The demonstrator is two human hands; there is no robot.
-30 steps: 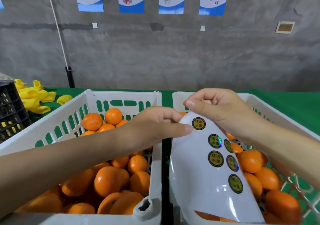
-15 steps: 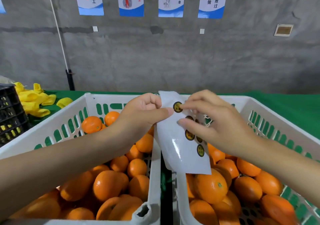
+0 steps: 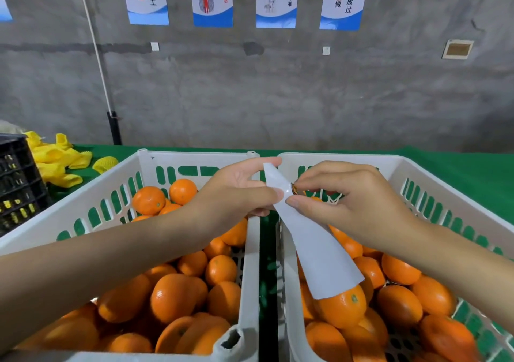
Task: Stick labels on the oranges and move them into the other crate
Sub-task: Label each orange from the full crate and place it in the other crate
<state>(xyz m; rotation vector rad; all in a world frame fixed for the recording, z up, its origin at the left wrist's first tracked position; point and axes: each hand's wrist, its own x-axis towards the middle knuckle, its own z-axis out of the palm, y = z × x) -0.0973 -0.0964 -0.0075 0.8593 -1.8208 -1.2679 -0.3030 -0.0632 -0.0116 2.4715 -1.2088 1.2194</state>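
Observation:
Two white slotted crates stand side by side on a green table, the left crate [image 3: 91, 211] and the right crate [image 3: 450, 194], each holding several oranges [image 3: 178, 297]. Over the gap between them my left hand [image 3: 236, 191] pinches the top of a white label sheet [image 3: 314, 244], which hangs down with its blank back toward me. My right hand [image 3: 353, 200] pinches a dark round label [image 3: 294, 189] at the sheet's upper right edge. The other labels are hidden behind the sheet.
A black crate [image 3: 16, 180] stands at the far left edge. Yellow foam fruit nets [image 3: 55, 158] lie on the green table [image 3: 459, 166] behind the left crate. A grey concrete wall with posters rises close behind the table.
The sheet has turned edge-on, so its back now faces me and the labels are hidden. My right hand's fingertips have closed on one label at the sheet's edge.

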